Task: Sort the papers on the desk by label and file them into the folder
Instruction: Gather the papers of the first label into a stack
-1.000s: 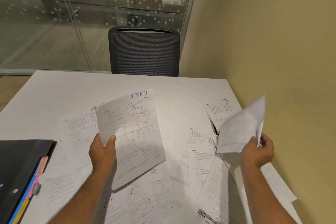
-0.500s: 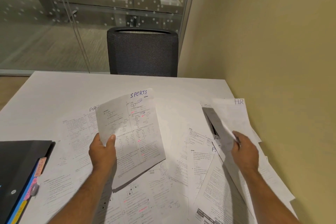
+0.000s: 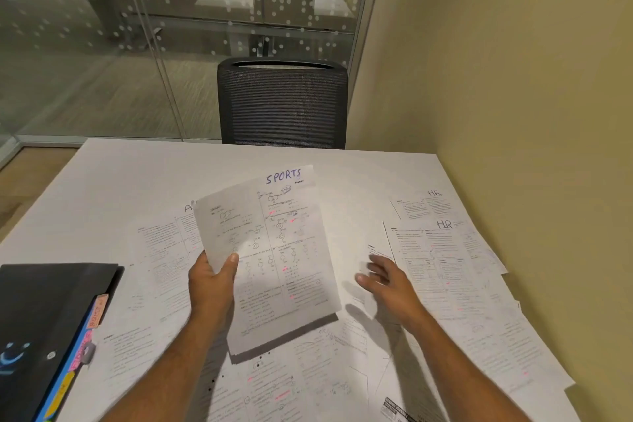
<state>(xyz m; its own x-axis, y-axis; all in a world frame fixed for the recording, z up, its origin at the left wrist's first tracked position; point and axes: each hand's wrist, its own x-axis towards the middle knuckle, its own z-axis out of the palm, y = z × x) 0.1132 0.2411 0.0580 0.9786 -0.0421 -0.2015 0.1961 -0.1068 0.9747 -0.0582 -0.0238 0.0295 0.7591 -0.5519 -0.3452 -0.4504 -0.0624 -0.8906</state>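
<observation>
My left hand (image 3: 212, 284) grips a printed sheet labelled SPORTS (image 3: 274, 250) by its left edge and holds it above the desk. Empty and blurred, my right hand (image 3: 387, 284) hovers with fingers spread just right of that sheet. Two sheets labelled HR (image 3: 442, 250) lie overlapping at the right side of the desk. Several other printed papers (image 3: 161, 250) are spread flat over the white desk (image 3: 137, 175), one starting with the letter A. A black folder (image 3: 44, 325) with coloured tabs lies at the left front.
A dark mesh office chair (image 3: 282, 103) stands behind the far edge of the desk. A yellow wall (image 3: 531, 113) runs close along the right side. A glass partition with dots is behind the chair.
My right hand has laid the HR sheet down on the right pile, let it go, and moved left toward the centre. The left hand keeps holding the SPORTS sheet.
</observation>
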